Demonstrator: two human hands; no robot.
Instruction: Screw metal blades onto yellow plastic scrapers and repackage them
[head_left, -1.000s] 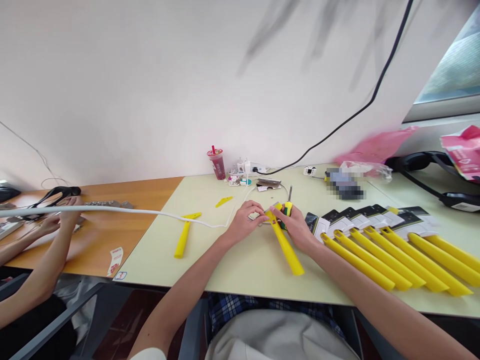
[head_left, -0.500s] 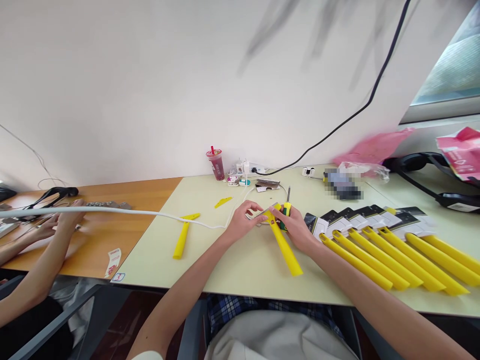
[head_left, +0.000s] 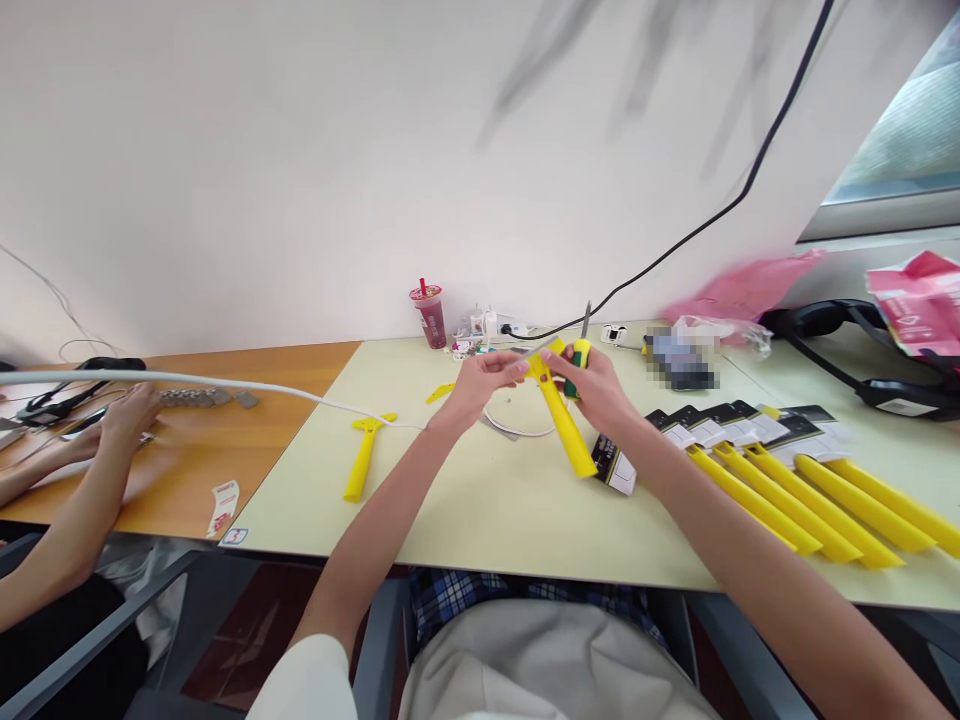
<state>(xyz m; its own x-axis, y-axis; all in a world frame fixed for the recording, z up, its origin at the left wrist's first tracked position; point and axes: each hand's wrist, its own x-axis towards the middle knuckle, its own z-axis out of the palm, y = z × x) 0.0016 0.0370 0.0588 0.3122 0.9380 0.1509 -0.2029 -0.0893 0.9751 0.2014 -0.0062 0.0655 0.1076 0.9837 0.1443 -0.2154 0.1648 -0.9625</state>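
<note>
My left hand (head_left: 480,385) pinches the thin metal blade (head_left: 541,348) at the head of a yellow scraper (head_left: 568,432). My right hand (head_left: 598,390) holds the scraper's head and also a screwdriver (head_left: 577,368) with a green and yellow handle, its shaft pointing up. The scraper's handle slants down over the table toward me. To the left of my hands lies another yellow scraper (head_left: 363,460). A small flat yellow piece (head_left: 439,393) rests behind it, near my left wrist.
Several yellow handles (head_left: 817,505) lie in a row at right, with black and white packets (head_left: 731,424) behind them. A drink cup (head_left: 428,318) stands by the wall near plugs. A white cable (head_left: 247,388) crosses from the left. Another person's hands (head_left: 127,420) work at the orange table.
Both hands have risen away from me, carrying the scraper and screwdriver. A black and white packet now shows beneath my right wrist. My right forearm covers more of the yellow handles.
</note>
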